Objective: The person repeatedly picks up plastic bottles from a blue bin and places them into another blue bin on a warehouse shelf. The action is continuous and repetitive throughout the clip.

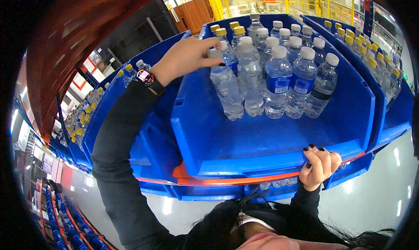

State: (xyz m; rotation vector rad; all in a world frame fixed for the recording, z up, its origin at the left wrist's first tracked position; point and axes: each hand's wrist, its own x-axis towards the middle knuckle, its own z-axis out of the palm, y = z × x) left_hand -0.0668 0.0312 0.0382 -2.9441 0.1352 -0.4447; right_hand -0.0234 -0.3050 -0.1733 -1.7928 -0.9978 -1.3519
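Note:
Several clear plastic bottles with white, grey and yellow caps stand upright in rows in a blue plastic bin (248, 132). My left hand (196, 55) reaches over the bin's left side, with thumb and fingers around the cap of a slightly tilted bottle (227, 93) at the front left. Beside it stands a grey-capped bottle (251, 83). Two blue-labelled bottles with white caps, one of them a front bottle (278, 83), stand to its right, then a dark-labelled bottle (322, 86). My right hand (319, 166) grips the bin's front lip near its right corner.
A neighbouring blue bin (397, 119) with yellow-capped bottles adjoins on the right. Another blue bin (109, 116) with bottles is at the left. An orange shelf beam (229, 181) runs beneath the bins. A reddish-brown rack part (65, 53) hangs at the upper left; yellow fencing (255, 4) stands behind.

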